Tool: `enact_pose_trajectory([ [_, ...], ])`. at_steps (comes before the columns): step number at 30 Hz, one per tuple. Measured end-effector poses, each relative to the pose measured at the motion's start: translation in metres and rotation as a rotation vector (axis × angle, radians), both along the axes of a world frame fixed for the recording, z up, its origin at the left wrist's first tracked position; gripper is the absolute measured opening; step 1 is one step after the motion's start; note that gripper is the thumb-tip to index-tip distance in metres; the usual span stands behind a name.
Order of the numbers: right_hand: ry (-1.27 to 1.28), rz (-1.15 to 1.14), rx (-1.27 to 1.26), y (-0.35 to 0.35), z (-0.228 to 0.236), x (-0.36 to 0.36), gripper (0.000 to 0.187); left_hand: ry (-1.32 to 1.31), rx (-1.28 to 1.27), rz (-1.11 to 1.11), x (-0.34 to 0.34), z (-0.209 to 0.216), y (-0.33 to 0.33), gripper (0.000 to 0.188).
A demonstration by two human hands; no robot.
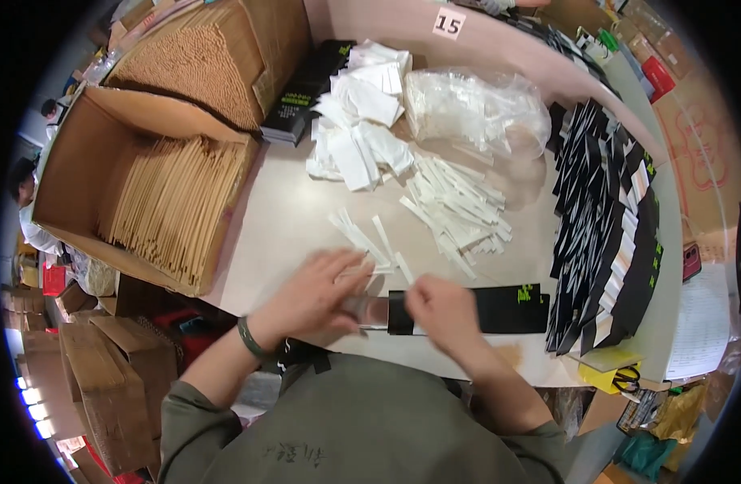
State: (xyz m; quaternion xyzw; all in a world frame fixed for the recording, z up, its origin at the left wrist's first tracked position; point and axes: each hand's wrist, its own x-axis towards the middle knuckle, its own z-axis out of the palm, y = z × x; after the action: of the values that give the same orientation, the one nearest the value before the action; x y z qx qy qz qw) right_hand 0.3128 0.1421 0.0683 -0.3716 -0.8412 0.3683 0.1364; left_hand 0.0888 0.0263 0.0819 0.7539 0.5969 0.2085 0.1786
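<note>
A flat black packet (507, 310) with green print lies along the near edge of the table. My right hand (447, 313) is closed over its left part, fingers curled; what lies under them is hidden. Beside the packet's left end, my left hand (318, 294) is spread with fingers stretched out, slightly smeared by motion. A shiny, see-through strip (372, 311) shows between the left hand and the packet. Just beyond the hands lie a few loose white paper strips (378, 235) and a larger heap of white strips (459, 206).
At left stands an open carton (72, 153) of thin wooden sticks (173, 202), with another stick-filled box (193, 64) behind. White paper pieces (362, 121), a clear plastic bag (479, 109) and black packets (294, 109) lie at the back. Stacked black packets (600, 226) line the right side.
</note>
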Motion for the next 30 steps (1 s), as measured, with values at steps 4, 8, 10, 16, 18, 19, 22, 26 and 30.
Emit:
enact_pose_trajectory([
  [4,-0.023,-0.110,0.493,0.083,-0.002,0.019,0.011,0.604,0.321,0.009,-0.060,0.010,0.093,0.074],
  [8,-0.074,-0.077,0.472,0.101,-0.020,0.016,0.014,0.529,0.400,-0.040,-0.084,-0.005,0.163,0.056],
  [10,-0.089,-0.113,0.451,0.097,-0.025,0.014,0.012,0.268,0.239,0.031,-0.088,-0.025,0.169,0.043],
  [16,-0.050,-0.142,0.549,0.080,-0.028,0.042,0.007,0.124,0.146,0.199,-0.043,-0.020,0.091,0.048],
  [18,0.031,-0.147,0.500,0.079,-0.029,0.030,0.006,0.180,0.127,0.222,-0.036,-0.023,0.068,0.054],
  [19,0.120,-0.168,0.468,0.076,-0.026,0.020,0.005,0.198,0.101,0.208,-0.031,-0.025,0.059,0.064],
  [22,0.220,-0.156,-0.078,0.059,0.001,-0.034,0.006,0.206,0.067,0.228,-0.027,-0.027,0.047,0.077],
  [26,0.235,0.073,0.309,0.043,-0.021,-0.085,0.008,0.233,0.222,0.389,-0.037,-0.009,0.037,0.073],
  [30,0.123,0.114,0.432,0.046,-0.030,-0.093,0.009,0.204,0.300,0.932,-0.116,0.004,-0.034,0.048],
])
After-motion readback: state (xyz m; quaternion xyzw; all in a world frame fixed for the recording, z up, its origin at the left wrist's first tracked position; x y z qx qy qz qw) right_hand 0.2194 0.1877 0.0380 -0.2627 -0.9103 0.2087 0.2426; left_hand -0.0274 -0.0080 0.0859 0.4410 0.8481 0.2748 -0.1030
